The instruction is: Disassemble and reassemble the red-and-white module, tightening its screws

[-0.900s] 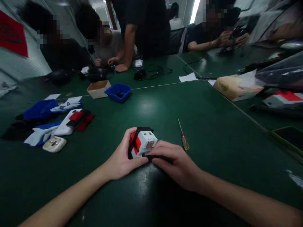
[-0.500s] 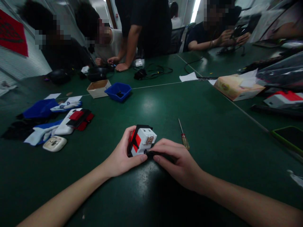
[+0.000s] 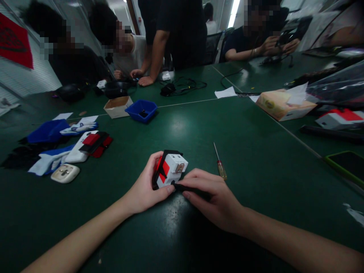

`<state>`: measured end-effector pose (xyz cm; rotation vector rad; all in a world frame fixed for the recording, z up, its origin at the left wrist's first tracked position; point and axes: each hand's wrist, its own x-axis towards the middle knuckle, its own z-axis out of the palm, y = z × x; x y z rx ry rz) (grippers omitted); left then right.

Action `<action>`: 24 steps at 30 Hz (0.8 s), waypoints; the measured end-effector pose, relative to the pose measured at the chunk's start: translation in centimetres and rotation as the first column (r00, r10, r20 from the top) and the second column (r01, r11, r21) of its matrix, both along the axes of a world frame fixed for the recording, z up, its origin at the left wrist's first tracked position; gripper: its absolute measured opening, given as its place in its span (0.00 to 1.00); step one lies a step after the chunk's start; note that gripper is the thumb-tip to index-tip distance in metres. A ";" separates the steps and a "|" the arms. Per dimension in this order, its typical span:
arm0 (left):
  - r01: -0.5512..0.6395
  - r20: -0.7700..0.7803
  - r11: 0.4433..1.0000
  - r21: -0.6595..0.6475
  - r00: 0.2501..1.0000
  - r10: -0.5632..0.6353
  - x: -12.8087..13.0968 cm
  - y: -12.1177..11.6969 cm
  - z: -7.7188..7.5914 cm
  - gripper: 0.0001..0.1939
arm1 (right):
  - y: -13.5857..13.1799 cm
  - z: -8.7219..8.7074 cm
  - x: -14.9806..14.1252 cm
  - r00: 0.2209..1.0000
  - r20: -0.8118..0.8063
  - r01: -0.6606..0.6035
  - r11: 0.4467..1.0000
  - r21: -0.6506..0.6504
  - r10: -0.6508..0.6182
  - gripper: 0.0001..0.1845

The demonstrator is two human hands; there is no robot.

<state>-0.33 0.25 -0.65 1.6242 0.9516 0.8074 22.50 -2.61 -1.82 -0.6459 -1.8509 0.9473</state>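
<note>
My left hand (image 3: 145, 185) is wrapped around a small white-and-red box-shaped device (image 3: 173, 169) with a black band across its red side. Two small dark slots show on its white top, and a brownish patch sits on the face toward my right hand. My right hand (image 3: 214, 197) pinches a thin black strip (image 3: 189, 187) whose tip meets the lower corner of the device, beside my left thumb. The strip's other end is hidden in my right palm. A screwdriver (image 3: 221, 168) with a clear yellowish handle lies beyond my right hand.
To the left lie gloves (image 3: 47, 161), a white case (image 3: 65, 173) and a red-and-black piece (image 3: 96, 143). Farther off stand a blue tray (image 3: 142, 110) and a cardboard box (image 3: 118, 107). A tissue box (image 3: 284, 106) and a phone (image 3: 348, 165) are on the right. Several people sit or stand across the table.
My left thumb has drawn back slightly along the device's lower edge. More of the black strip now shows between my right fingertips and the device. Both hands keep their holds.
</note>
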 end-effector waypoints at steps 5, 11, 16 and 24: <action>-0.004 -0.048 1.000 -0.018 0.999 0.004 -0.3 -0.1 -0.3 0.42 | 0.2 -0.2 0.1 1.000 -0.003 -0.028 1.000 0.004 0.028 0.13; -0.004 0.027 0.999 -0.048 1.000 0.005 -0.1 -0.2 -0.5 0.42 | 0.4 -0.3 0.1 1.000 0.003 -0.019 1.000 -0.016 0.019 0.13; -0.001 0.063 0.998 -0.059 0.998 0.005 0.1 -0.2 -0.4 0.41 | 0.5 -0.4 -0.1 0.999 0.015 0.038 0.999 -0.017 -0.038 0.14; 0.002 0.069 1.000 -0.002 0.998 -0.002 0.1 -0.4 -0.5 0.38 | 0.4 -0.4 -0.4 0.996 0.006 0.087 0.996 -0.025 -0.087 0.09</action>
